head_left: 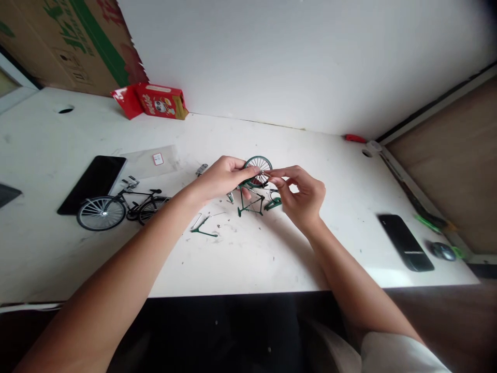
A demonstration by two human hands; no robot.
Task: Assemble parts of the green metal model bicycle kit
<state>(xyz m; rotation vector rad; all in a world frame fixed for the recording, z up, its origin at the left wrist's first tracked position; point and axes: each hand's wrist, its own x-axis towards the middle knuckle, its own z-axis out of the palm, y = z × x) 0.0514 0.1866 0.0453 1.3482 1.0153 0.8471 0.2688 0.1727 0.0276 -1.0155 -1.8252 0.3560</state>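
Observation:
My left hand (227,178) is closed on a green model bicycle frame (252,207), the thumb lying by the hub of its spoked wheel (258,163). The wheel sits uppermost and the frame hangs below it. My right hand (303,194) pinches at the wheel's hub from the right; what is between its fingertips is too small to make out. Under the hands lie loose parts: a green fork-like piece (204,232), a green part (273,203) behind the right fingers, and a small silvery piece (202,169) beside my left wrist.
Left on the white table (248,269) stands a black model bicycle (134,206), partly behind my left forearm, near a black tablet-like slab (95,178) and a clear bag (166,160). A red packet (161,101) stands at the back. A dark phone-like object (406,242) lies right.

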